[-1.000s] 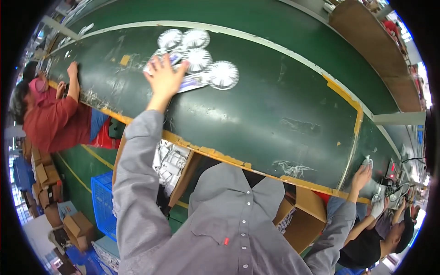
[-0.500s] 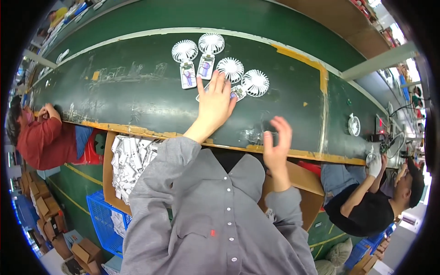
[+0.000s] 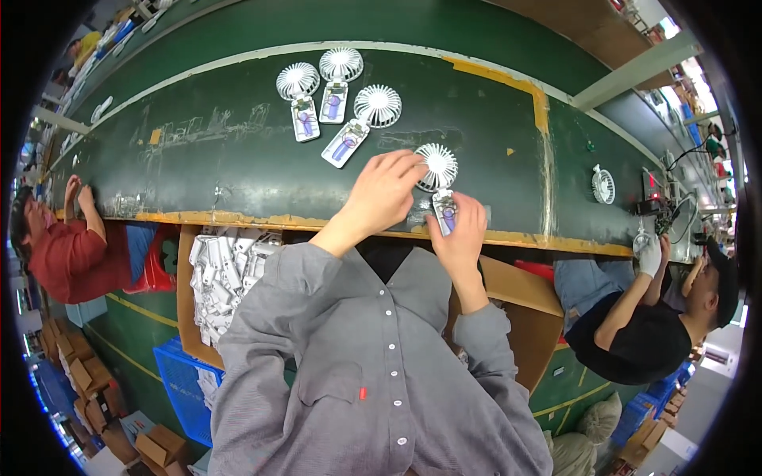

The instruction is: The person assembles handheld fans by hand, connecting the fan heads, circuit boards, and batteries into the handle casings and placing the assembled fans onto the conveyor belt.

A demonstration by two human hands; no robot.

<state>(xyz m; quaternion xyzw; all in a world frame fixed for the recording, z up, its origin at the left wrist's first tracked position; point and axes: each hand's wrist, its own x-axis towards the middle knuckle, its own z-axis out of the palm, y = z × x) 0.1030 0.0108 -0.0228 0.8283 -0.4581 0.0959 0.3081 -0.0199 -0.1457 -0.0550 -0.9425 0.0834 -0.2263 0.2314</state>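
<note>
A small white handheld fan (image 3: pixel 437 169) is near the front edge of the green bench, its round head pointing away from me. My right hand (image 3: pixel 463 238) is closed around its handle, which has an uncovered inside with a purple part. At the left rim of the fan head, my left hand (image 3: pixel 382 189) grips with curled fingertips. Farther off to the left lie three similar fans: a leftmost fan (image 3: pixel 298 82), a far fan (image 3: pixel 340 66) and a slanted fan (image 3: pixel 378 107), their handles also uncovered with purple parts inside.
Below the bench edge, a cardboard box (image 3: pixel 187 278) holds many white casings, beside a blue crate (image 3: pixel 178 381). Another cardboard box (image 3: pixel 520 297) stands at my right. A fan head (image 3: pixel 603 185) lies to the right. Co-workers sit on both sides.
One fan has been drawn toward me and turned, away from the other three. My right hand has come in and closed on its handle, while my left has moved to its head.
</note>
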